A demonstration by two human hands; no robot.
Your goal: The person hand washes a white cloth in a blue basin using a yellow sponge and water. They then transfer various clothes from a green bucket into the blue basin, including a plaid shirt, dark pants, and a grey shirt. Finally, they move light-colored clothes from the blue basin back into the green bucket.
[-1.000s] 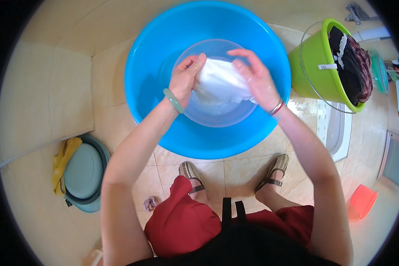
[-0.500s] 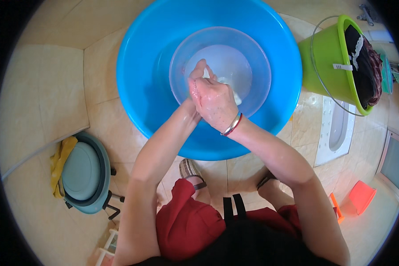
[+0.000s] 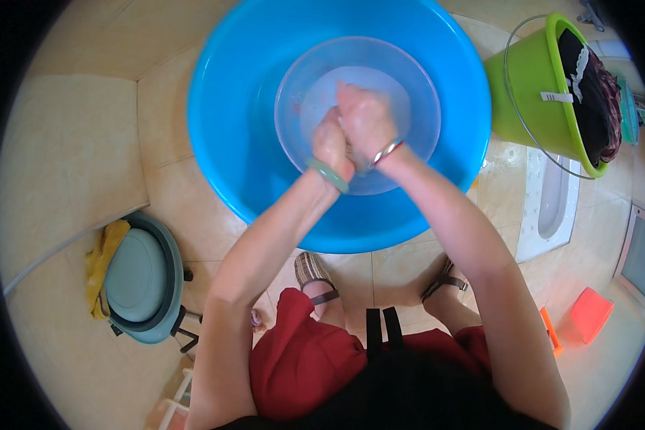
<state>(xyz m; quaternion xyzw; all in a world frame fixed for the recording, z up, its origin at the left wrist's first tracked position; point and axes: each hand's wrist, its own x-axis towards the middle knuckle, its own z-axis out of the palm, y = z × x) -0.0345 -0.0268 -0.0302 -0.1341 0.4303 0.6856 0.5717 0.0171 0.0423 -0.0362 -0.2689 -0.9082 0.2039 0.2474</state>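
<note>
A big blue basin point(image 3: 229, 115) stands on the tiled floor with a smaller clear basin point(image 3: 283, 107) of cloudy water inside it. Over the clear basin my left hand point(image 3: 330, 143) and my right hand point(image 3: 365, 118) are clenched into fists and pressed tightly together. They squeeze a white cloth that is almost wholly hidden inside them. There is a green bangle point(image 3: 330, 175) on my left wrist and a silver bracelet point(image 3: 384, 153) on my right.
A green bucket point(image 3: 527, 93) with dark clothes point(image 3: 588, 93) stands to the right of the blue basin. Below it is a white floor toilet point(image 3: 552, 201). A teal stool point(image 3: 140, 276) with a yellow rag point(image 3: 100, 261) sits at left, an orange scoop point(image 3: 590, 314) at lower right.
A second ago my hands held the white cloth spread apart over the clear basin. They have come together and bunched it into closed fists, so the cloth is now hidden.
</note>
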